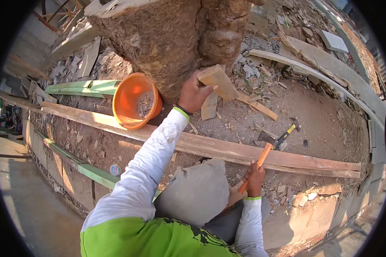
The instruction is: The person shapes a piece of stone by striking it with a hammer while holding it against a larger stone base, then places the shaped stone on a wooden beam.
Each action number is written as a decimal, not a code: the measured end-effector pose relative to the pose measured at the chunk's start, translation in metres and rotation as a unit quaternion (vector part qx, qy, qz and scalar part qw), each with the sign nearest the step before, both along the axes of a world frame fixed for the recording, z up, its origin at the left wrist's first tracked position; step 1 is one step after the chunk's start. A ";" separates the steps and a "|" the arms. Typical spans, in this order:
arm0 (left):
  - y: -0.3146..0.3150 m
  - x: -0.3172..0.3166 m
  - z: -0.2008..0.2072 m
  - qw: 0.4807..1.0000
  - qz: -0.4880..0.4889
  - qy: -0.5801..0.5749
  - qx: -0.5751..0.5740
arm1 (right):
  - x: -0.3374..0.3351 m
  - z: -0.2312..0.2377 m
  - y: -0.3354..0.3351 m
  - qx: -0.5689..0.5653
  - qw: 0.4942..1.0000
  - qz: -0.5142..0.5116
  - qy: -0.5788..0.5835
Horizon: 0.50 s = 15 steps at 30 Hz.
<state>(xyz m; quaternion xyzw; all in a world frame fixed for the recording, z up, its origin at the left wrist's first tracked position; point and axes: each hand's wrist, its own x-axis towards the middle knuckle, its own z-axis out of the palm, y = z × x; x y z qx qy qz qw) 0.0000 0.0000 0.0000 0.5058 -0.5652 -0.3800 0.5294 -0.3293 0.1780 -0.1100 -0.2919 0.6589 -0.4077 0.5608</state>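
Note:
My left hand (194, 93) reaches forward and is closed on a short wood block (218, 80), thumb along its near side. Another small piece of wood (209, 107) stands below that block, and a thin wood strip (258, 107) lies to its right. My right hand (254, 177) is wrapped round the orange handle of a hatchet (261, 159), held above the long plank. Its dark flat head points away from me. Just beyond lies a hammer (286, 136) with a yellow and black handle, on the dirt.
A large tree stump (158, 47) rises ahead. An orange bucket (120, 103) with wood chips inside stands left of it. A long plank (201, 144) crosses in front of me. Green beams (81, 87) lie at left, rubble and a curved board (317, 70) at right.

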 end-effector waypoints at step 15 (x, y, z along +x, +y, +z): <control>0.379 0.145 -0.125 0.787 0.575 0.149 0.168 | -0.030 -0.036 0.020 -0.069 0.984 0.076 0.148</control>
